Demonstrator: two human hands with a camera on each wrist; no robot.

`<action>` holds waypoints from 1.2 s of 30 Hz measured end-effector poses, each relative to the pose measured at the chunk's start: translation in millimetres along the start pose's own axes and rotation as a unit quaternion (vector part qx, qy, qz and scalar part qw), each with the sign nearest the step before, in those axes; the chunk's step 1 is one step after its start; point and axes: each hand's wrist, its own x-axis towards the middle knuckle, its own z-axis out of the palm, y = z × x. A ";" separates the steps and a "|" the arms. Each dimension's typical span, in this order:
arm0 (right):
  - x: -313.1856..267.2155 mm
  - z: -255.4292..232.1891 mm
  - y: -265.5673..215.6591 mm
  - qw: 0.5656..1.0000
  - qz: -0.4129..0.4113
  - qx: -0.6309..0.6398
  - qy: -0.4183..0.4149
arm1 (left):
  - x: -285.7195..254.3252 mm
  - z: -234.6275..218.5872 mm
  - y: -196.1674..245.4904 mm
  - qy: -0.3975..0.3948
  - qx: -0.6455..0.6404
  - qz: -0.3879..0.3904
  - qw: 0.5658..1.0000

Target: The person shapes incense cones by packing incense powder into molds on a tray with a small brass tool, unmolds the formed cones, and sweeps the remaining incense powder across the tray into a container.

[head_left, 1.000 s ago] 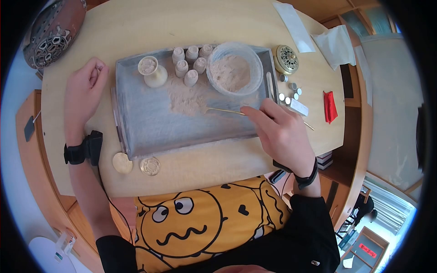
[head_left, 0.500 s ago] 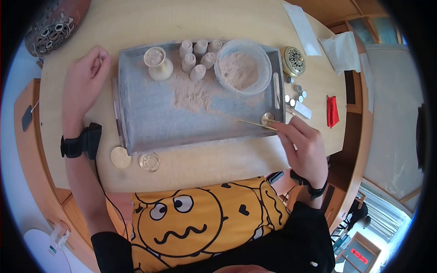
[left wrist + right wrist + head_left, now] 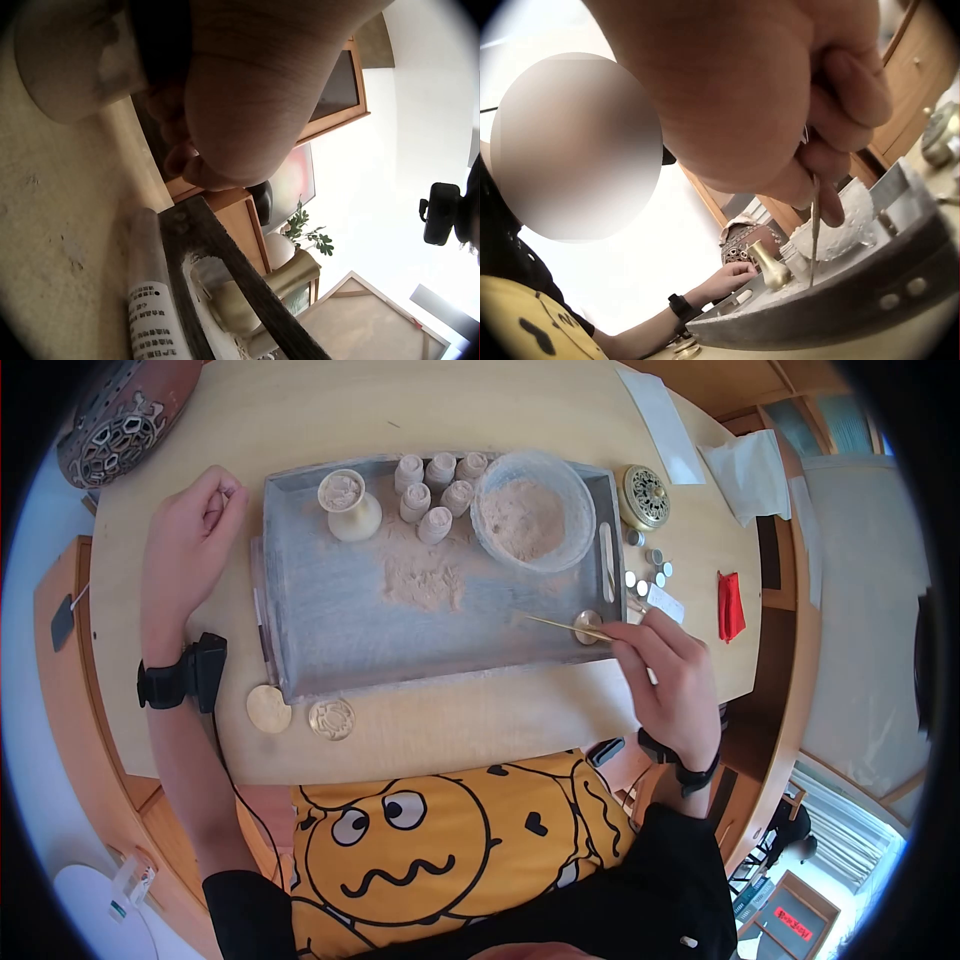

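My right hand (image 3: 672,675) pinches a slender brass-coloured stick (image 3: 553,624) between thumb and fingers, over the right side of a grey tray (image 3: 340,650). The stick's tip points left, and its shaft overlaps a small round metal dish (image 3: 586,618) in the tray's front right corner. In the right wrist view the stick (image 3: 814,232) slants down from the fingertips. A spread of pinkish-beige powder (image 3: 425,580) lies mid-tray, left of the tip. My left hand (image 3: 190,550) rests on the table left of the tray, fingers curled in and holding nothing.
At the tray's back are a cream vase (image 3: 353,520), several powder-coated small jars (image 3: 434,525) and a clear bowl of powder (image 3: 570,525). To the right sit a pierced brass lid (image 3: 645,497) and red pouch (image 3: 731,607). Two brass discs (image 3: 268,709) lie in front.
My right hand has moved right and toward me with the stick, away from the powder. The small metal dish it covered now shows. My left hand has stayed in place.
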 end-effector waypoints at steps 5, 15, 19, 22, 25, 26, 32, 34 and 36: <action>-11.4 -8.8 9.2 0.998 0.050 0.016 -0.018 | -1.2 0.8 2.3 0.013 -0.008 0.015 1.000; 21.3 18.0 -8.3 0.998 -0.044 0.014 0.037 | 3.0 1.3 4.7 -0.002 0.000 -0.006 1.000; 6.1 -10.4 2.9 1.000 0.006 0.029 -0.006 | 0.4 1.5 1.6 0.001 -0.005 0.012 1.000; -7.4 -25.0 14.7 0.998 0.031 0.036 -0.042 | 1.1 3.2 1.0 0.005 -0.015 -0.002 1.000; -12.4 -22.0 15.4 0.998 0.039 0.036 -0.042 | 1.5 2.7 0.2 0.001 -0.027 0.002 1.000; -12.5 -19.8 14.4 0.998 0.045 0.035 -0.029 | 1.3 2.3 0.5 0.002 -0.027 0.002 1.000; -5.4 4.1 3.8 0.999 0.027 0.033 -0.005 | 1.5 5.8 -3.7 0.006 -0.035 0.003 0.999; -2.2 6.4 -1.1 0.999 0.015 0.034 0.004 | 2.4 3.5 -2.5 0.004 -0.014 0.002 1.000; -2.2 5.3 -2.2 0.999 0.015 0.051 0.010 | 2.2 2.7 -2.9 -0.009 -0.017 -0.003 1.000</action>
